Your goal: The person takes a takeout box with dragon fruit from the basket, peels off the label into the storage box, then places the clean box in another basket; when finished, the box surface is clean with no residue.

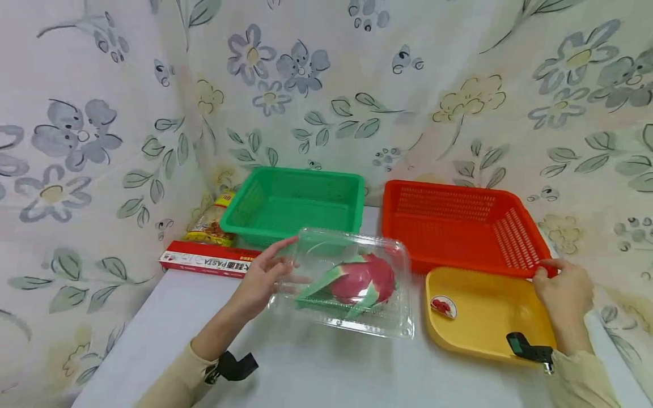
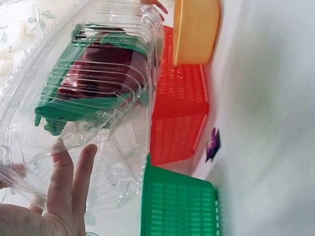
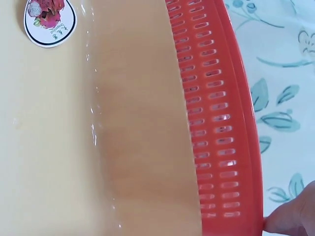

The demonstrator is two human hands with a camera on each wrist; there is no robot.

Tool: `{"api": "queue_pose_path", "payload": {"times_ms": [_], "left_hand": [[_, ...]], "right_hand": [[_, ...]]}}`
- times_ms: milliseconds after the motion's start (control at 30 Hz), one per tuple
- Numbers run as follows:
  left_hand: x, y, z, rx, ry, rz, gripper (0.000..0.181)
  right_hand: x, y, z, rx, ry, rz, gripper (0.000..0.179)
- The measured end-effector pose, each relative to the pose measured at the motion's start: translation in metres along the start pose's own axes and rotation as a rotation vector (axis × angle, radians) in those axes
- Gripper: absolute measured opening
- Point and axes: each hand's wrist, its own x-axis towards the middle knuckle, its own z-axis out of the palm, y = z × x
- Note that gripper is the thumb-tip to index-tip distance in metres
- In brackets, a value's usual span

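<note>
My left hand (image 1: 262, 280) holds a clear plastic clamshell box (image 1: 316, 249) by its left side, raised above the white table. Inside the box lies a pink dragon fruit (image 1: 364, 277) with green leafy scales. In the left wrist view, my fingers (image 2: 61, 182) reach under the ribbed clear plastic. On the right, my right hand (image 1: 566, 292) pinches the near right corner of a red slotted basket (image 1: 444, 224). Just in front of the basket stands a shallow yellow bin (image 1: 484, 317), with a round dragon fruit sticker (image 1: 444, 306) inside it.
A green basket (image 1: 306, 207) stands at the back left. Beside it are a yellow-topped bag of food (image 1: 211, 224) and a red pasta box (image 1: 204, 259). Flowered cloth (image 1: 326, 85) hangs behind. The left wrist view shows a small purple piece (image 2: 212, 145) near the baskets.
</note>
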Motion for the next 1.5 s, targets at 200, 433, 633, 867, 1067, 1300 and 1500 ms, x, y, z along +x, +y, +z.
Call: {"api": "queue_pose_path", "payload": {"times_ms": [200,433,633,867,1067,1300,1500], "left_hand": [[0.016,0.006,0.012,-0.109,0.041,-0.014,0.052],[0.047,0.016,0.036,-0.122,0.045,-0.004,0.052],[0.082,0.024,0.057,-0.144,0.037,0.007,0.052],[0.114,0.027,0.074,-0.175,0.041,-0.014,0.052],[0.140,0.026,0.094,-0.209,0.004,0.014,0.054],[0.166,0.027,0.120,-0.167,0.030,0.050,0.054],[0.188,0.024,0.152,-0.182,0.082,0.044,0.051]], "right_hand": [[-0.001,-0.002,-0.001,-0.022,-0.051,-0.002,0.039],[-0.003,-0.002,-0.004,-0.019,-0.076,0.009,0.041],[-0.001,-0.008,-0.009,-0.009,-0.050,0.019,0.042],[-0.002,-0.007,0.000,-0.012,-0.054,0.033,0.045],[-0.004,-0.005,0.000,-0.003,-0.052,0.051,0.046],[-0.007,-0.011,0.001,-0.022,-0.066,0.053,0.049],[-0.006,-0.009,-0.001,-0.050,-0.063,0.041,0.050]]}}
